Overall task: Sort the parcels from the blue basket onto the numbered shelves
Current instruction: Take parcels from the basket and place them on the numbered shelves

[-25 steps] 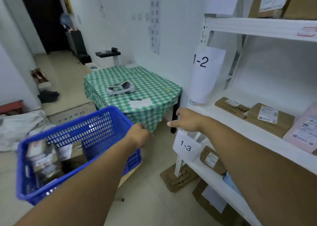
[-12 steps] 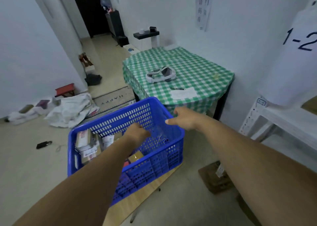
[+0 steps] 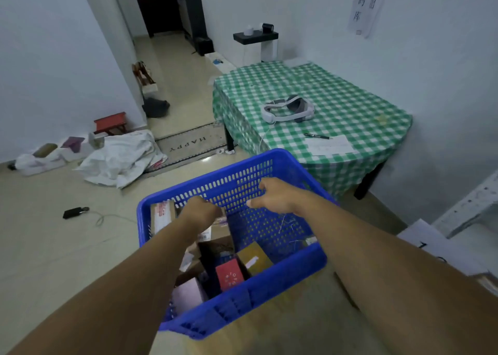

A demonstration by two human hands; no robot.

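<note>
Head-camera view, looking down at my two bare forearms reaching into a blue basket (image 3: 269, 282) at the lower centre of the frame.

My left hand (image 3: 200, 214) is inside the basket's left half, knuckles up, fingers curled under against the top of the parcels. They hide their own tips, so I cannot tell whether they grip a parcel or only rest on it.

My right hand (image 3: 277, 195) hovers above the bare right half of the basket. Its fingers hang loosely bent, the thumb points left, and it holds nothing.

The parcels are crowded into the basket's left and near side:
- a brown carton with red-and-white tape (image 3: 161, 214) just left of my left wrist
- a red box (image 3: 229, 275)
- a mustard box (image 3: 254, 257) touching the red box
- a pale lilac box (image 3: 187, 295) at the near corner

In the upper right is a table with a green checked cloth (image 3: 336, 90). On it lie a white headset (image 3: 288, 109), a pen (image 3: 316, 136) and a sheet of paper (image 3: 328, 145). A corner of the white shelf (image 3: 474, 206) shows at the right edge. A crumpled white sack (image 3: 121, 158) lies on the floor at the left.
</note>
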